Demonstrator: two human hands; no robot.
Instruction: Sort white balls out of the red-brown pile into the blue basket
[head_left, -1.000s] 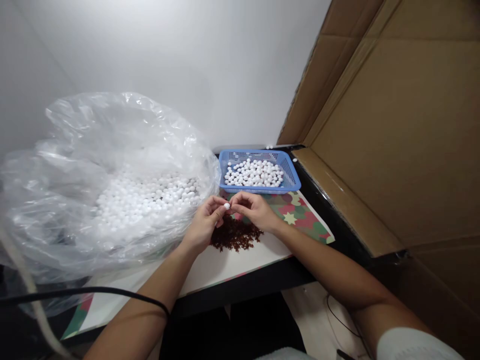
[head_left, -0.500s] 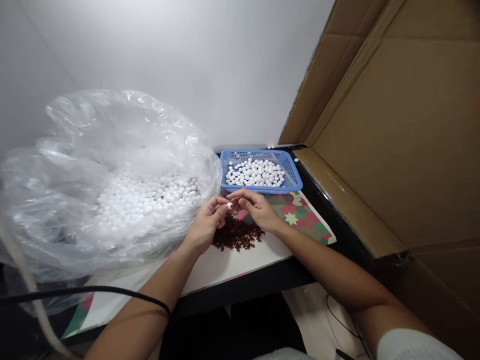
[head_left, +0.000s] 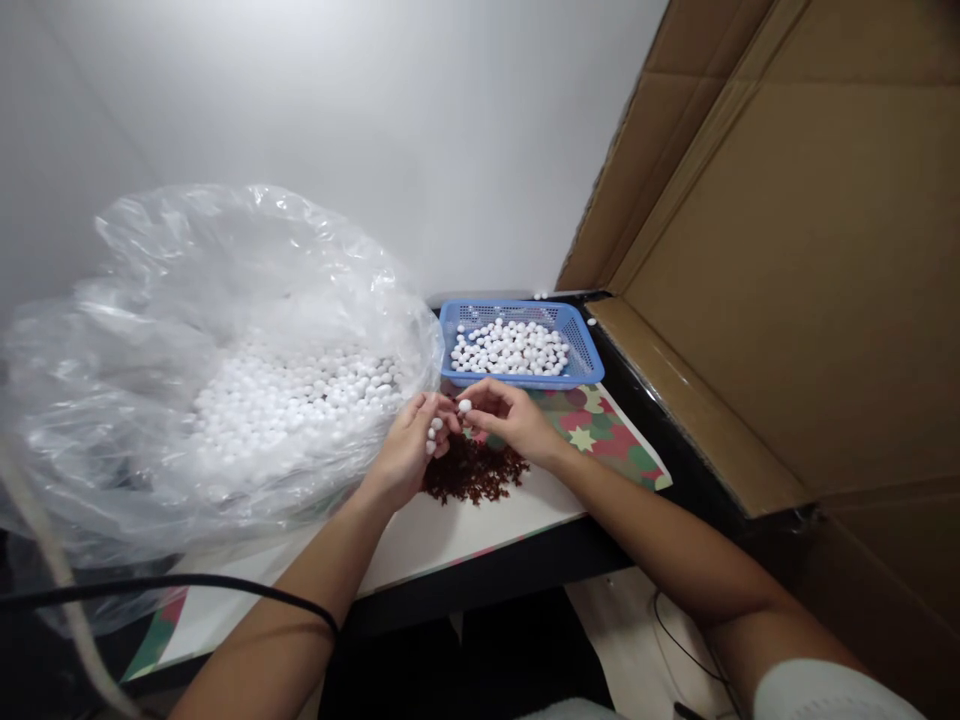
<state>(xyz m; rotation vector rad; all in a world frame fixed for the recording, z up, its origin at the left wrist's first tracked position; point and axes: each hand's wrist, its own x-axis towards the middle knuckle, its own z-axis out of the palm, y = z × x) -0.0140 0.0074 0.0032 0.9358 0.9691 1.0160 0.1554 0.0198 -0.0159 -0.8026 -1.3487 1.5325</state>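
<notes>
My left hand (head_left: 409, 450) is curled and cups a few small white balls (head_left: 433, 433) in its palm. My right hand (head_left: 506, 418) pinches a single white ball (head_left: 464, 406) between thumb and fingertips, just in front of the left hand's fingers. Both hands hover over a heap of dark red-brown bits (head_left: 472, 475) on the table. A blue plastic basket (head_left: 581, 350) with many white balls stands just behind the hands. To the left a big clear plastic bag (head_left: 187, 370) holds a mass of the same white balls.
A camouflage-and-star patterned mat (head_left: 607, 430) covers the white table top. A large open cardboard box (head_left: 787, 300) fills the right side. A black cable (head_left: 150, 582) crosses the lower left. A white wall stands behind.
The ball held between both hands' fingertips has passed to my right hand alone. My left hand has turned its palm up a little, showing the balls it holds.
</notes>
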